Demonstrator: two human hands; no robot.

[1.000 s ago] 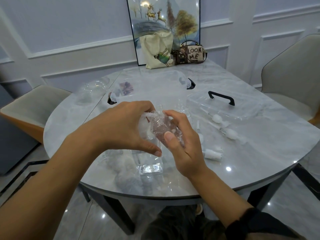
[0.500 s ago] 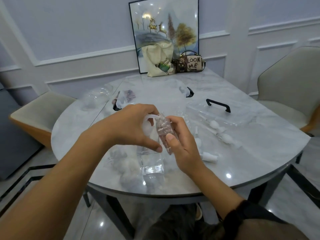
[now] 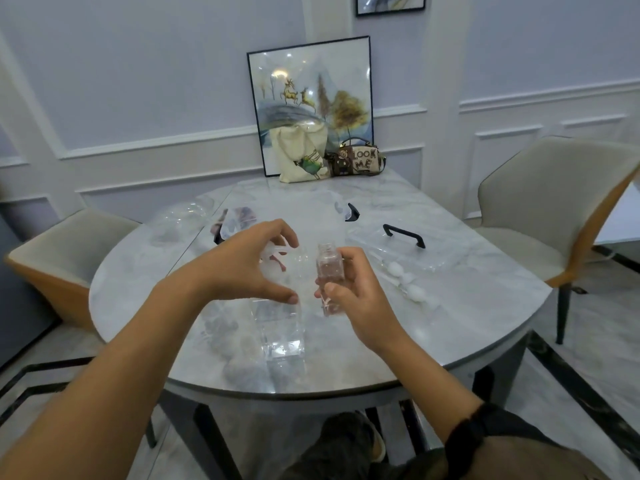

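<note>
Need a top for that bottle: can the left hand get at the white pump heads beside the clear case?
Probably not directly: the left hand seems to hold a clear pouch, and the right hand, gripping the bottle, sits between it and the white pump heads.

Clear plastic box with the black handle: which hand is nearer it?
Right. The right hand, gripping a small clear bottle, is left of the box; the left hand is farther left.

Whatever whitish see-through piece (image 3: pixel 277 252) the left hand (image 3: pixel 242 268) grips is mostly hidden under its fingers (honestly can't tell what it is). The lower side of the small clear square bottle (image 3: pixel 327 261) sits behind the right hand (image 3: pixel 349 296). The black-framed picture (image 3: pixel 389 5) up top is cut off.
</note>
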